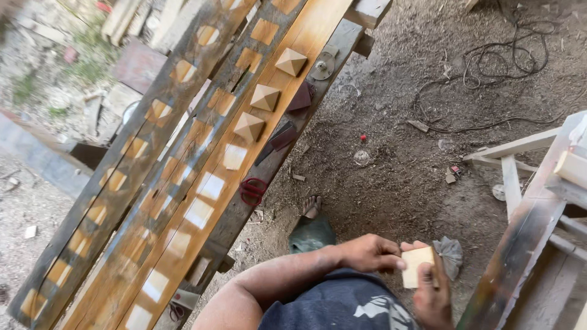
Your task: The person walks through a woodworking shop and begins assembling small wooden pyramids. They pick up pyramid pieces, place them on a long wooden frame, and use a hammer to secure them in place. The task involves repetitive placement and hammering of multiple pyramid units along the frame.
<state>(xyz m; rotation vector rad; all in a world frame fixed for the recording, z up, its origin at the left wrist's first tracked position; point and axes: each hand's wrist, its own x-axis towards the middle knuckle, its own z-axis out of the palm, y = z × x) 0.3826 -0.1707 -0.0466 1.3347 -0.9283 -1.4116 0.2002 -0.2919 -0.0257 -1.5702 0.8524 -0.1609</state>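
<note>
My right hand [433,294] holds a small pale square wooden block [417,266] from below, low in the head view. My left hand [369,253] reaches across from the left, fingers curled, with its fingertips pinching the block's left edge. A crumpled grey piece of cloth or paper [450,255] lies just behind the block. Three pyramid-shaped wooden blocks [265,97] stand in a row on a long orange-brown plank [244,153] marked with pale square patches.
Two darker planks [131,146] with the same square patches lie beside it on a bench. A red looped tool [252,190] and a metal disc [322,66] rest at the bench edge. Black cables [507,61] lie on the dirt floor. A wooden frame [532,201] stands at the right.
</note>
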